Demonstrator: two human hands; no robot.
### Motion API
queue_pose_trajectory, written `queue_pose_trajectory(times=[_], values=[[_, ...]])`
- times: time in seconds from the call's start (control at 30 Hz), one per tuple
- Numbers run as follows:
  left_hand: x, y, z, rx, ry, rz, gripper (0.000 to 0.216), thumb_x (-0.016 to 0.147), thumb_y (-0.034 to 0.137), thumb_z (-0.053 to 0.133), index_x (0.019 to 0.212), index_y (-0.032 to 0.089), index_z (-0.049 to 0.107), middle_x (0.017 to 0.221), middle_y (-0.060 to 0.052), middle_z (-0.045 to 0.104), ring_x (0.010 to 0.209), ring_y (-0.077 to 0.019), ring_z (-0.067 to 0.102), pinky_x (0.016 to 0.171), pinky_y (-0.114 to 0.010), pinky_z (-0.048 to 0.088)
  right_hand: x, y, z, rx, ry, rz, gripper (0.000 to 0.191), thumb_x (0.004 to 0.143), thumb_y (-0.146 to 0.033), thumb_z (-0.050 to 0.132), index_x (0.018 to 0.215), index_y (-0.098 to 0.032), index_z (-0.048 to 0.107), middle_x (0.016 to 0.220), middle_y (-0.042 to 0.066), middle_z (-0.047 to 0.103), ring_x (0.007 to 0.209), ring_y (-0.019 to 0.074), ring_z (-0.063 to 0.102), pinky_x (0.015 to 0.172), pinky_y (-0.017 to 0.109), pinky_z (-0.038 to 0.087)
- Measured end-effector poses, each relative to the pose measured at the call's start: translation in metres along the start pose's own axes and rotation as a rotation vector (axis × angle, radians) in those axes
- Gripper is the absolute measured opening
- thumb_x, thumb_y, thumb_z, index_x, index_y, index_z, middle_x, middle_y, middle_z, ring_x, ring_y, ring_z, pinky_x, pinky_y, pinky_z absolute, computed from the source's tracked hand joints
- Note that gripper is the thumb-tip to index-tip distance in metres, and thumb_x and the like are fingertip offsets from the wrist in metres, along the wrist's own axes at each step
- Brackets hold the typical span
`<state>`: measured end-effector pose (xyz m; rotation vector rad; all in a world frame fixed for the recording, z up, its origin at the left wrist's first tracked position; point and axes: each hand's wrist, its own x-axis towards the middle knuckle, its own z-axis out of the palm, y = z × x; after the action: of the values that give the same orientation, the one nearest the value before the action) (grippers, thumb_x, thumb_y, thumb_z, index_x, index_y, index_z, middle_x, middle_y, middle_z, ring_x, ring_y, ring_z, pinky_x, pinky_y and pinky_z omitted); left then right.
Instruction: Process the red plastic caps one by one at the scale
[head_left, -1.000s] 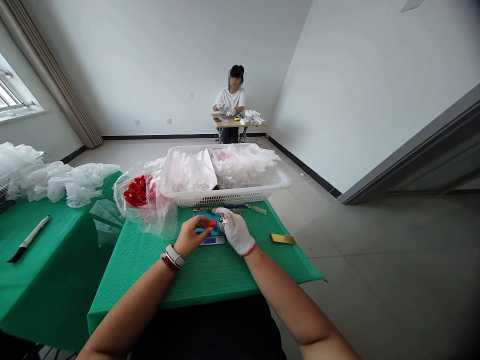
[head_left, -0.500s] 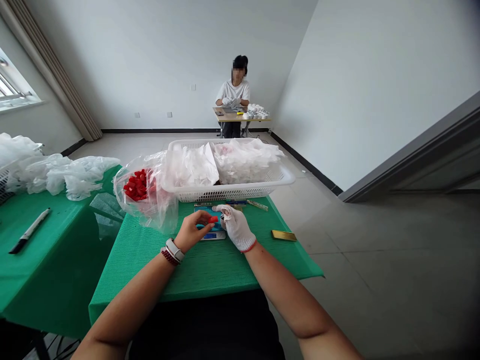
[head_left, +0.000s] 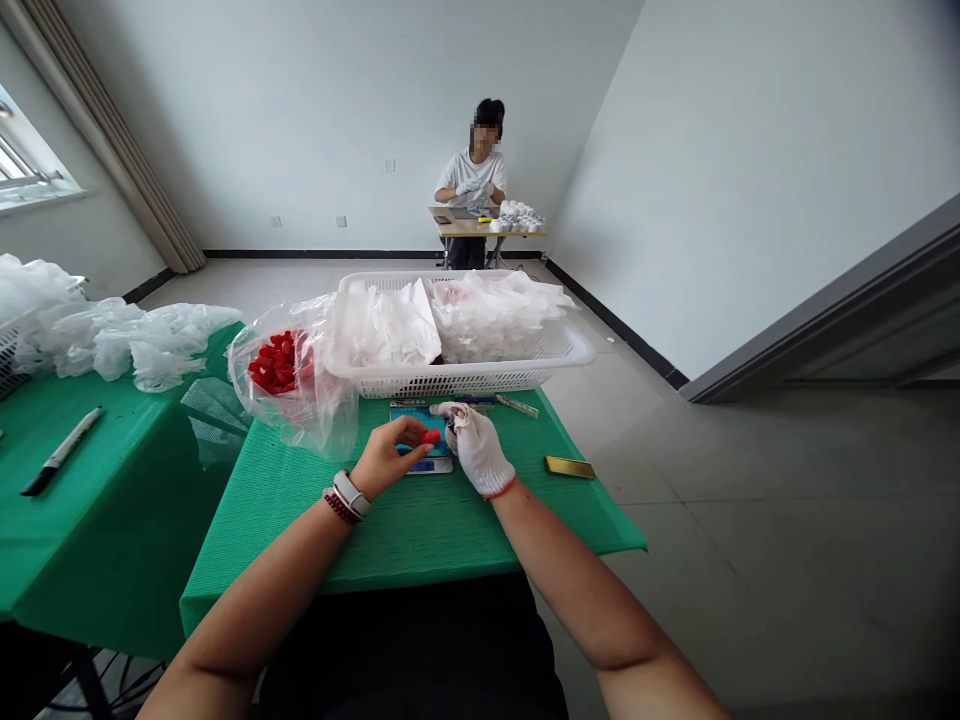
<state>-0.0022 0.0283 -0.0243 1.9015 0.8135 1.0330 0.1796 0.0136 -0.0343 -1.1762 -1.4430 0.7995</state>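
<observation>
Green-covered table (head_left: 300, 525), white basket (head_left: 472, 376) at the far edge, clear bag (head_left: 321, 420) of red pieces (head_left: 274, 362) just left of it. Left hand (head_left: 386, 458) pinches one red piece (head_left: 431, 436) between thumb and fingers, above a small device (head_left: 444, 466) with a display, just beside the gloved right hand (head_left: 480, 450); right is curled in, something dark near its fingertips, can't tell if gripped. Step in hand reads as close two-handed work on that single piece; next move likely calls for a steady left pinch and care in the narrow gap between hands.
</observation>
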Motion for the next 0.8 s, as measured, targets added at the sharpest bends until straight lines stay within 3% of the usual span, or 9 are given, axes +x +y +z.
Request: queue_pose_trajectory(times=[0.37,0.5,0.8], values=[[0.0005,0.0062,0.0008,-0.022,0.054,-0.018,0.026,0.078,0.036,0.072,0.087,0.017,0.057,0.079,-0.002,0.07,0.072,-0.0157,0.069,0.067,-0.029,0.06,-0.0023,-0.005,0.0018,-0.111,-0.043,-0.049,0.045,0.1,-0.041,0.028,0.105,-0.018,0.067,0.054,-0.002,0.05,0.049,0.0128,0.049,0.051,0.025,0.041],[0.0009,0.006,-0.0002,-0.018,0.084,-0.014,0.027,0.078,0.037,0.072,0.087,0.017,0.057,0.079,-0.003,0.069,0.072,-0.0159,0.069,0.067,-0.029,0.06,-0.0025,-0.0046,0.0018,-0.159,-0.047,-0.067,0.046,0.1,-0.04,0.027,0.105,-0.019,0.067,0.064,0.001,0.059,0.054,0.0128,0.054,0.055,0.024,0.043],[0.0009,0.0004,-0.0004,0.01,0.067,0.005,0.023,0.084,0.034,0.066,0.099,0.016,0.062,0.091,-0.007,0.072,0.082,-0.0185,0.07,0.074,-0.032,0.06,-0.0039,-0.0046,0.001,-0.163,-0.048,-0.092,0.049,0.1,-0.044,0.026,0.107,-0.018,0.067,0.064,0.002,0.059,0.055,0.0143,0.054,0.056,0.026,0.044]])
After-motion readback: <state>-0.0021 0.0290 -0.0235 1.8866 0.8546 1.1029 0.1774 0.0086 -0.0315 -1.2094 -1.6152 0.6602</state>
